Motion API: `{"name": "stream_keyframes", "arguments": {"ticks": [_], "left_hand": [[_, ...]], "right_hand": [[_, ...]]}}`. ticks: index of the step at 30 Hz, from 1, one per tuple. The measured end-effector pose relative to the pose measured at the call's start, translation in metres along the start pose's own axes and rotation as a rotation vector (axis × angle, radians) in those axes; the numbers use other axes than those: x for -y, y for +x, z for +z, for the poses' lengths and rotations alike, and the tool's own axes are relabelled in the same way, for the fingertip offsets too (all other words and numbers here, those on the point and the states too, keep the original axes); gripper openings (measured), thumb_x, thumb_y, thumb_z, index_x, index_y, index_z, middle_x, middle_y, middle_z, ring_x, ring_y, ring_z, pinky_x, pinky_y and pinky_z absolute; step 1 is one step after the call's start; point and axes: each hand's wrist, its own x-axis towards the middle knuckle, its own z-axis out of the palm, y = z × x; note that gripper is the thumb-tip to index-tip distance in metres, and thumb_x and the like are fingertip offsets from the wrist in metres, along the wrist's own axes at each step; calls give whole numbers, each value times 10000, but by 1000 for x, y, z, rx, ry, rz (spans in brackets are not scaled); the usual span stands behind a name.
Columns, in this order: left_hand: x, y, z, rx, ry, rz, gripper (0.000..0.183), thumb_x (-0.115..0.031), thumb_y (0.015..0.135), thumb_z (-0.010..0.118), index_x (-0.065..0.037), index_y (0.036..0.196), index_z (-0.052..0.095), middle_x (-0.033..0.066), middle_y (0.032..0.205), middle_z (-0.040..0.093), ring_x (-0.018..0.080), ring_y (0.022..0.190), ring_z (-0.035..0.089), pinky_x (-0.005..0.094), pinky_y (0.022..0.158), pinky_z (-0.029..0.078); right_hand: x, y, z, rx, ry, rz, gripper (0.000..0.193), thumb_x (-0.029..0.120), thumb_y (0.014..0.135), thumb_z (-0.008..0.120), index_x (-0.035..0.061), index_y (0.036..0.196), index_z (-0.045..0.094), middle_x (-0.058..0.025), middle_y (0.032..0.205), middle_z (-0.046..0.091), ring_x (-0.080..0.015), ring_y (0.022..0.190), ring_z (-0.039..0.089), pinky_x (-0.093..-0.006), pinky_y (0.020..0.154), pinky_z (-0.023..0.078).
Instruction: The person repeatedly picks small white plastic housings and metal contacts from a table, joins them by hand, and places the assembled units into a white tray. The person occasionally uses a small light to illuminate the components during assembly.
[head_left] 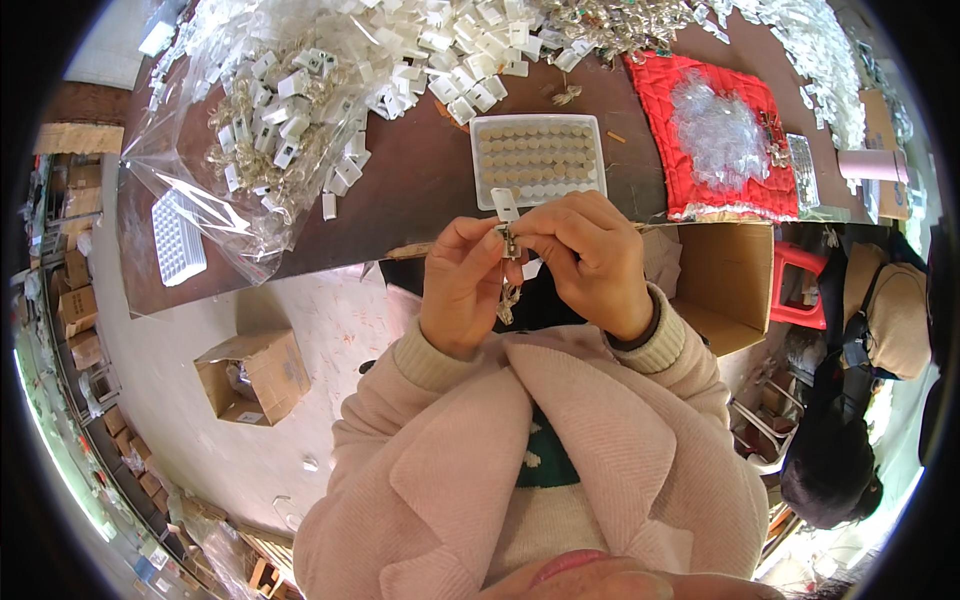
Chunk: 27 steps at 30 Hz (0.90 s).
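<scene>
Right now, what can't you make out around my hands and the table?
- Small metal piece, head view: mostly covered by the left hand and right hand; its shape is too small to tell.
- Round pieces in the white tray: too small to identify.
- Cardboard box: inside hidden by the right hand.

Brown carton point(250, 375) on floor

The tray point(538, 160) lies on the table point(420, 180). The tag heap point(400, 60) lies behind the tray, the mat point(655, 130) right of it. The hands point(530, 265) meet just before it.
</scene>
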Motion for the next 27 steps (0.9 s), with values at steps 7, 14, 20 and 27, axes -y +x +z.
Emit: {"name": "stream_keyframes", "arguments": {"ticks": [7,14,20,27], "left_hand": [[-10,-1,8,206,1448,685,338,-226,928,600,-22,1196,632,160,1151,605,276,1003,598,356,889,477],[-2,-2,18,123,785,226,271,-212,1003,554,15,1150,575,124,1117,616,197,960,600,283,859,479],[10,-9,20,98,38,-91,176,-122,989,575,17,1097,591,116,1001,656,98,758,576,209,731,474],[6,-9,30,107,-175,-131,173,-166,1014,595,-25,1113,607,72,1015,660,91,850,624,216,767,516]], "right_hand": [[7,-13,7,-235,125,-112,264,176,793,772,49,1021,736,-137,1048,691,-331,899,680,-418,774,551],[11,-25,-1,-333,389,230,229,114,919,680,26,1131,687,-109,969,695,-194,809,679,-330,722,546],[-1,-12,-12,-98,1160,701,143,48,938,682,-20,1062,660,-35,881,707,-65,708,642,-211,602,505],[6,-16,0,-294,386,-87,251,-100,765,722,16,985,688,-116,926,706,-244,877,710,-318,781,564]]}}
